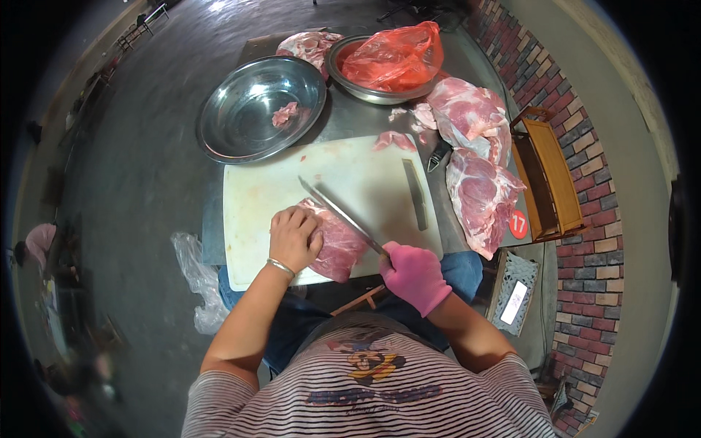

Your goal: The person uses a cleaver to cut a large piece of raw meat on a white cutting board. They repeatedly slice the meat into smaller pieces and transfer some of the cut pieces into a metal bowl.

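Observation:
A piece of raw meat [338, 247] lies near the front edge of a white cutting board [263, 200]. My bare left hand [294, 236], with a bangle at the wrist, rests on the meat's left side, fingers bent over it. In a pink glove, my right hand [414, 275] is closed round the handle of a long knife [346, 217]. The blade points up and left, above or along the meat's upper right side; whether it touches the meat I cannot tell. Thin scraps of meat [394, 140] lie at the board's far right edge.
Beyond the board stand a steel basin [219, 123] with a small meat piece [285, 115] and a bowl [378, 97] holding a red plastic bag [391, 57]. Large meat cuts [482, 200] lie at the right, near a wooden rack [553, 178]. A clear bag [200, 284] hangs low left.

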### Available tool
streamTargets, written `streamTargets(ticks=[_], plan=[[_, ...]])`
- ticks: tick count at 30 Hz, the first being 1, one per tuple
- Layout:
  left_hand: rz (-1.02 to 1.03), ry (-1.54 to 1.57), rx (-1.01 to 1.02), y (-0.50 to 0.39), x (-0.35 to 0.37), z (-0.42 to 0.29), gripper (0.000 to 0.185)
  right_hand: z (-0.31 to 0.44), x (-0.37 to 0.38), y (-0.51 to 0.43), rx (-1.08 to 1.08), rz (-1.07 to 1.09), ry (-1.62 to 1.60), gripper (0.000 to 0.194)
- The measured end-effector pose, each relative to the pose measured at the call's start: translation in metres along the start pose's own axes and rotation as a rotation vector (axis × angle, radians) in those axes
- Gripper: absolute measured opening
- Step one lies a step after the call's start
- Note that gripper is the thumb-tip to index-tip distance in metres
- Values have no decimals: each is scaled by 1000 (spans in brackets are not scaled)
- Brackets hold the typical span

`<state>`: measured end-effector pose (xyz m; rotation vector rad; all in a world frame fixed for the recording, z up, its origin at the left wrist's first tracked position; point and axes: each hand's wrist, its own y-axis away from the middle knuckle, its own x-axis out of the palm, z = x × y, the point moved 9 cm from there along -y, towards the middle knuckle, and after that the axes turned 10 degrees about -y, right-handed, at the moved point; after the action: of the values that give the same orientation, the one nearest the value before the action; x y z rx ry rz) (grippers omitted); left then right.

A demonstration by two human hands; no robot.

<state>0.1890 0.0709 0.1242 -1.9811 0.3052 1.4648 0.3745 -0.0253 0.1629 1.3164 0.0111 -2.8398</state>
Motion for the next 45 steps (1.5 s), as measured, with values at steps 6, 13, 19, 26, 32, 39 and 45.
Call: streamTargets(ticks=[6,13,19,26,32,39,45], plan=[[-116,-2,-111,14,-1,3,20,5,12,-2,-8,119,185,13],[-118,5,-124,8,-5,2,19,-10,10,-6,29,163,193,13],[108,21,56,-26,17,-18,31,-26,-20,-2,104,-55,-57,15],[713,-43,316,-65,82,-48,34,-36,-48,15,207,-262,-356,17],[916,361,319,-63,88,-48,25,-50,-50,25,267,-291,-449,19],[-98,197,-98,-56,22,-7,13,-47,-49,24,233,-263,-463,15],[60,152,204,-5,17,-47,17,-18,-30,19,7,-148,-114,16]])
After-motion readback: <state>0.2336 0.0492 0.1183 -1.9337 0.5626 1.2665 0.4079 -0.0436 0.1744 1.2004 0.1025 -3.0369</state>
